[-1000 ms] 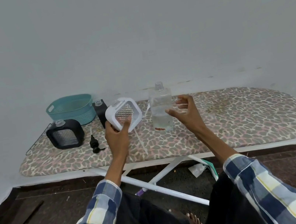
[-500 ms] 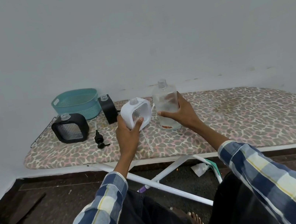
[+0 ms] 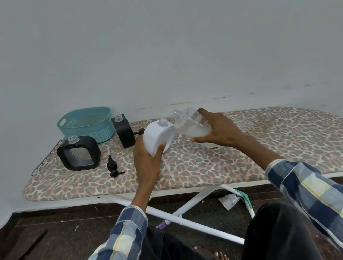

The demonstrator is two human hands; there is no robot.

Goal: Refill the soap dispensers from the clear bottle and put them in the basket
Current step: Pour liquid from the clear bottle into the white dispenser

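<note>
My left hand [image 3: 146, 163] grips a white soap dispenser [image 3: 158, 136] with its pump off and its clear neck up, held just above the ironing board [image 3: 260, 156]. My right hand [image 3: 215, 131] holds the clear bottle [image 3: 190, 124], tilted left so its open mouth is close beside the dispenser's neck; whitish liquid sits low in the bottle. Two black dispensers stand on the board's left end, one square [image 3: 77, 153] and one narrow [image 3: 122, 133], both without pumps. The teal basket [image 3: 86, 124] stands behind them, with nothing visible in it.
A black pump head [image 3: 112, 167] and a white pump tube [image 3: 169, 170] lie on the leopard-print board in front of my left hand. The wall runs right behind the board. White crossed legs and scraps of paper are on the dark floor below.
My right hand lifted the clear bottle off the board and tilted it left toward the white dispenser. My left hand turned the dispenser so its neck faces the bottle's mouth.
</note>
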